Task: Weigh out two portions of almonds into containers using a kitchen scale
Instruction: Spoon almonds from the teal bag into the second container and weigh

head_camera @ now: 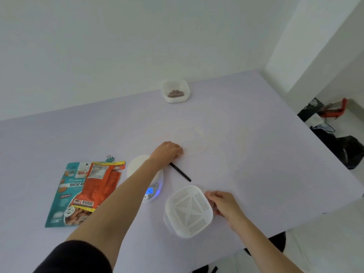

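L hand [169, 152] fingers curled at clear lid [194, 142], surface [256, 164] centre; pinch unclear. R hand [223, 203] fingers hold strainer container [189, 210], front edge. Almond tub [175, 91] far edge. Risk: L forearm nudges scale [152, 193], skews reading.

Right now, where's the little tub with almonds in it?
In the head view, the almond tub sits at the far edge of the table, by the wall, well beyond the left hand.

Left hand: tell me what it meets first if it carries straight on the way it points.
The left hand points away and rightward; first in its line is the faint clear lid lying flat, right at its fingertips. Whether they already touch it is unclear.
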